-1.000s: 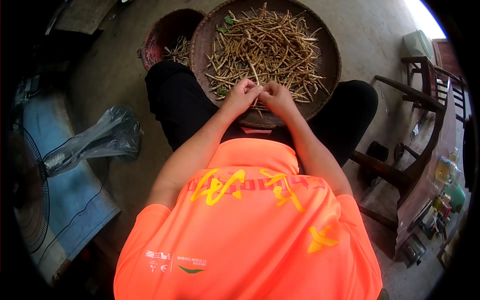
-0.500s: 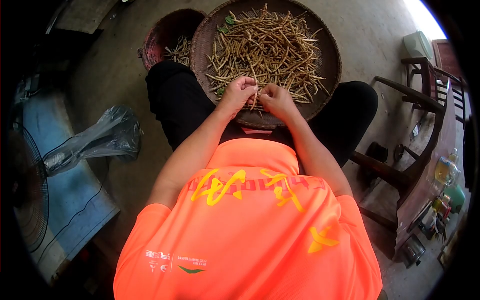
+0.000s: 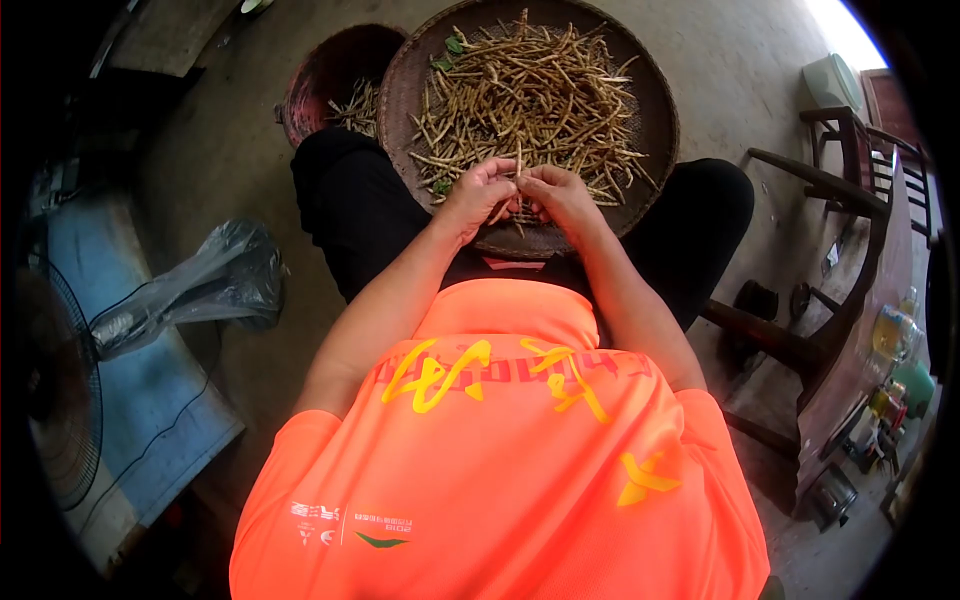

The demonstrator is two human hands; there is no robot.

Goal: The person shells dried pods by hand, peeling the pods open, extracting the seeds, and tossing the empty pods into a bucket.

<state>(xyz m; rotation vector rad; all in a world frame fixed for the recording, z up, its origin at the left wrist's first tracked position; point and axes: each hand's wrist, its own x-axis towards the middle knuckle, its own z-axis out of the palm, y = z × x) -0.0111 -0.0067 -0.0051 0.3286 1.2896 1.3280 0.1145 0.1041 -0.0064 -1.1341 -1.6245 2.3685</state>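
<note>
A round woven basket tray [image 3: 397, 120] rests across my lap, heaped with dry brown bean pods [image 3: 540, 95]. Over its near edge, my left hand [image 3: 478, 198] is closed on a long bean pod [image 3: 519, 160] that stands up between the fingers. My right hand [image 3: 560, 200] meets it from the other side, thumb and fingertips pinched on the same pod. The fingers partly cover the pod's lower part. A few green leaves [image 3: 455, 45] lie among the pods at the tray's left side.
Left of the tray stands a reddish bucket [image 3: 305, 95] with some pods inside. A fan [image 3: 65, 380] and a plastic bag [image 3: 235, 270] are by a blue board [image 3: 190, 420] at left. On the right are wooden chairs [image 3: 840, 190] and a table [image 3: 850, 350] with bottles.
My right hand has shifted slightly, its thumb and fingers now closing on the pod beside my left fingers. The pod's tip sits a little further right and higher.
</note>
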